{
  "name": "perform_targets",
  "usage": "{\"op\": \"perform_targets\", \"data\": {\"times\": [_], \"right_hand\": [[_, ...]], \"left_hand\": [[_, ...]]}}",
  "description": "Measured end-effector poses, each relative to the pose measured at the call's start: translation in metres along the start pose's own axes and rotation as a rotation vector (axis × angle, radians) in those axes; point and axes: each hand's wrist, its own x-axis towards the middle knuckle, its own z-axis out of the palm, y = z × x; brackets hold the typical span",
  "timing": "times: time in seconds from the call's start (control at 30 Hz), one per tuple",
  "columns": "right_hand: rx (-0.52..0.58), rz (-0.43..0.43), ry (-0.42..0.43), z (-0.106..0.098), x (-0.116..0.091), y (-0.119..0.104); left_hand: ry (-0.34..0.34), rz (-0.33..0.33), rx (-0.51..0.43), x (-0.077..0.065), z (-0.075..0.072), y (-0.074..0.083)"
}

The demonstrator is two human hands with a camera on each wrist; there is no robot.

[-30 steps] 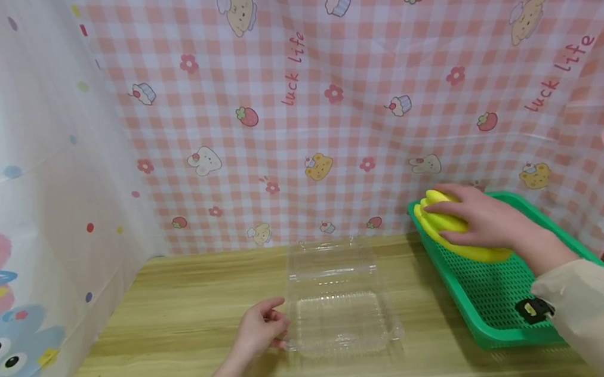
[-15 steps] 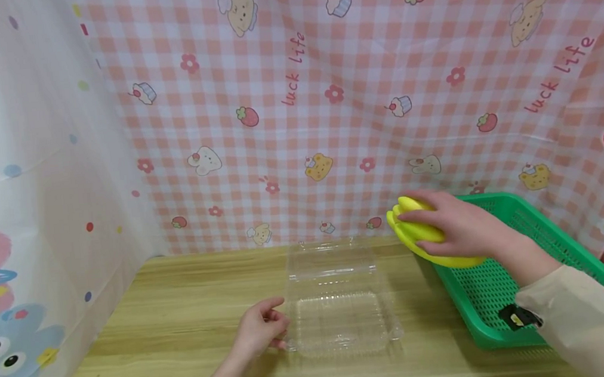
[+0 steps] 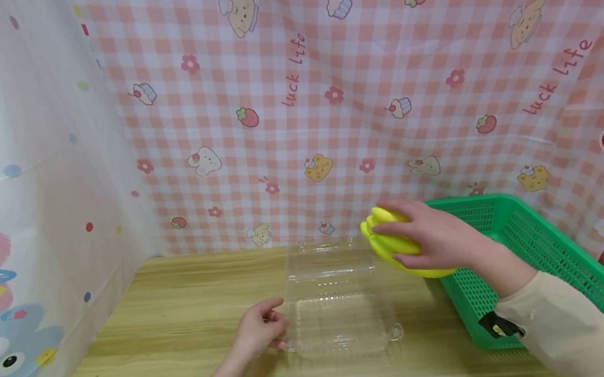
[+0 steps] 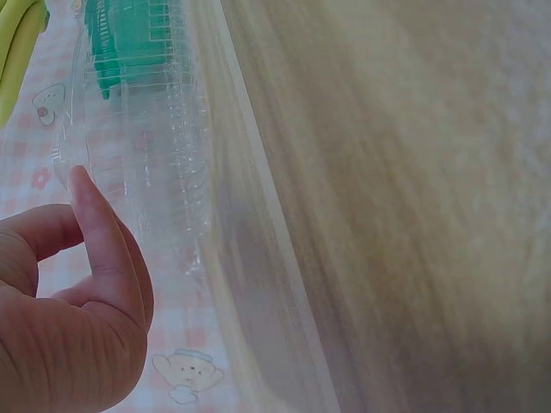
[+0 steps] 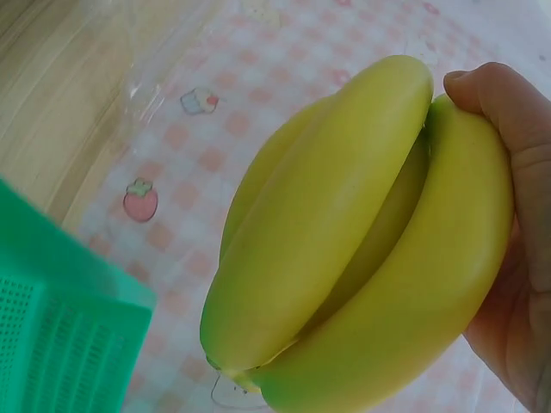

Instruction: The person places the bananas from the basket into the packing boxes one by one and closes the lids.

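A bunch of yellow bananas [image 3: 393, 241] with green ends is gripped in my right hand [image 3: 435, 233]. It hangs in the air between the green basket [image 3: 592, 271] and the clear plastic clamshell container [image 3: 341, 323]. The right wrist view shows the thumb over one banana of the bunch [image 5: 318, 224]; the other fingers are mostly hidden. On the wooden table, the container stands with its lid [image 3: 332, 259] laid back. Beside its left edge rests my left hand [image 3: 258, 328], fingers loosely bent. In the left wrist view, nothing shows between the left hand's fingers [image 4: 108, 249]; contact with the container cannot be told.
The perforated green basket stands on the right, partly behind my right forearm. A pink checked cloth [image 3: 276, 143] hangs along the back of the wooden table [image 3: 184, 324]. A white printed cloth [image 3: 36, 176] covers the left side.
My right hand has carried the banana bunch leftward, from over the basket to near the container's right rear. My left hand and the container have stayed in place. The basket is less covered by my arm.
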Motion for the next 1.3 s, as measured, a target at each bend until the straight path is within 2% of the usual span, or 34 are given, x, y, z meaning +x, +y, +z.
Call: {"op": "perform_targets", "data": {"times": [0.27, 0.7, 1.13, 1.3], "right_hand": [[0.026, -0.049, 0.024, 0.009, 0.013, -0.014], [0.024, -0.175, 0.045, 0.031, 0.031, -0.036], [0.021, -0.194, -0.014, 0.054, 0.039, -0.055], [0.033, -0.178, -0.052, 0.062, 0.044, -0.064]], "left_hand": [[0.000, -0.002, -0.001, -0.001, 0.000, 0.001], [-0.004, 0.003, -0.007, 0.001, 0.000, 0.001], [-0.005, 0.012, 0.015, 0.000, 0.000, 0.001], [0.007, 0.005, 0.022, 0.001, 0.000, 0.000]]}}
